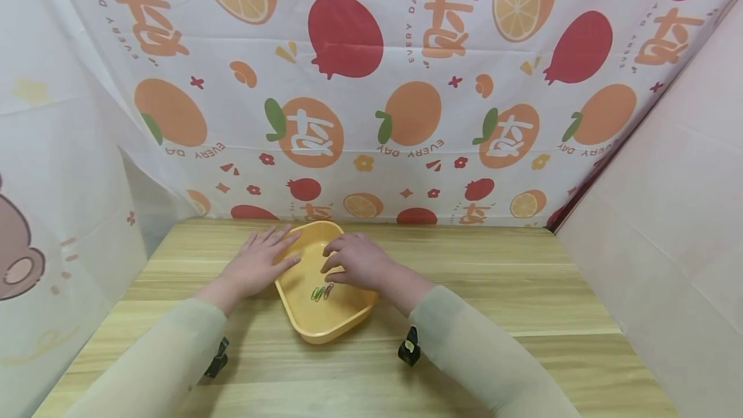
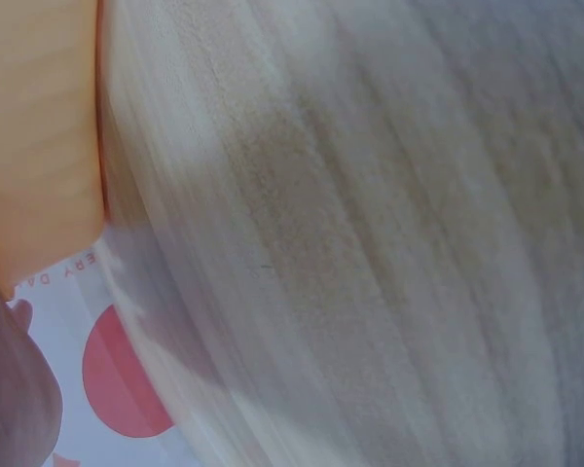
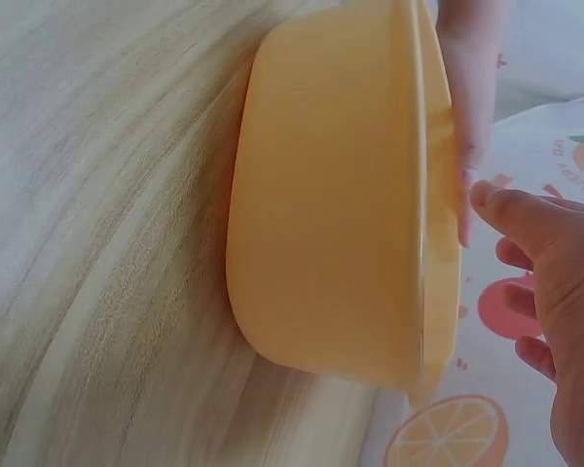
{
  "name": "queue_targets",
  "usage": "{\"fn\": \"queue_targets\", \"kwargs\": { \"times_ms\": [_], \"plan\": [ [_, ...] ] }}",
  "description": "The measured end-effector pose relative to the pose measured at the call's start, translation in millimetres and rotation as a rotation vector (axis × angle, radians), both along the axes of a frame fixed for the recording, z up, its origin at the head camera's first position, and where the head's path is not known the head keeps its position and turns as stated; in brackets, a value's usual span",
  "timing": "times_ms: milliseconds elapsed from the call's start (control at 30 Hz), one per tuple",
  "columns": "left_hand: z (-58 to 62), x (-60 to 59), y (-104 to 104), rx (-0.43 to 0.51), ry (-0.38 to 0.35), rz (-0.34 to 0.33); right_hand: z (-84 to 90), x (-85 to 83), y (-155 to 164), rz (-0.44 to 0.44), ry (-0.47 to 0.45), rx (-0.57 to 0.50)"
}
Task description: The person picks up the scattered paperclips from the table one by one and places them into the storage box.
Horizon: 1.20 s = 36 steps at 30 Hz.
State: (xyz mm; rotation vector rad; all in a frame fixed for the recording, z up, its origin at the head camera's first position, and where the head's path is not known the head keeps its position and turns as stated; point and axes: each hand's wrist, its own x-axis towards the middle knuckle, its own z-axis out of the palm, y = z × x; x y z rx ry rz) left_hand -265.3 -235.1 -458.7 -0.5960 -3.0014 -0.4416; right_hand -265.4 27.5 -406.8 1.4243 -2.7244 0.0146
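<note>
A yellow plastic basin (image 1: 307,321) stands on the wooden table, its side wall (image 3: 331,195) large in the right wrist view. Several small, thin coloured loops like paper clips (image 1: 322,293) lie together on its floor. My left hand (image 1: 258,263) rests over the basin's left rim with fingers spread. Only a blurred part of that hand (image 2: 19,399) shows in the left wrist view. Above the basin's right side is my right hand (image 1: 360,262), fingers bent loosely over the inside. In the right wrist view its thumb and fingers (image 3: 540,360) stand apart with nothing visible between them.
A white cloth printed with fruit (image 1: 418,108) hangs behind the table's back edge. Pale cloths hang on the left (image 1: 75,147) and right (image 1: 667,211). The light wood tabletop (image 1: 499,302) stretches around the basin. Dark straps (image 1: 409,347) sit under both sleeves.
</note>
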Motion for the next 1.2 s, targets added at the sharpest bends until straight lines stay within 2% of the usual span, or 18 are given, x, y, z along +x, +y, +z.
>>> {"fn": "queue_targets", "kwargs": {
  "times_ms": [233,467,967,1200],
  "plan": [
    [-0.2,0.2,-1,0.001,-0.004,0.004,2.7,2.0,13,0.008,0.032,-0.085],
    [-2.5,-0.8,-1,-0.002,-0.001,0.006,4.4,6.3,27,-0.014,0.022,-0.148],
    [-1.5,-1.4,-1,0.006,-0.005,0.005,-4.2,12.0,60,-0.097,0.000,-0.214],
    [-2.5,-0.7,-2,0.001,-0.001,0.002,-12.0,18.4,80,-0.079,0.055,-0.276]
  ]
}}
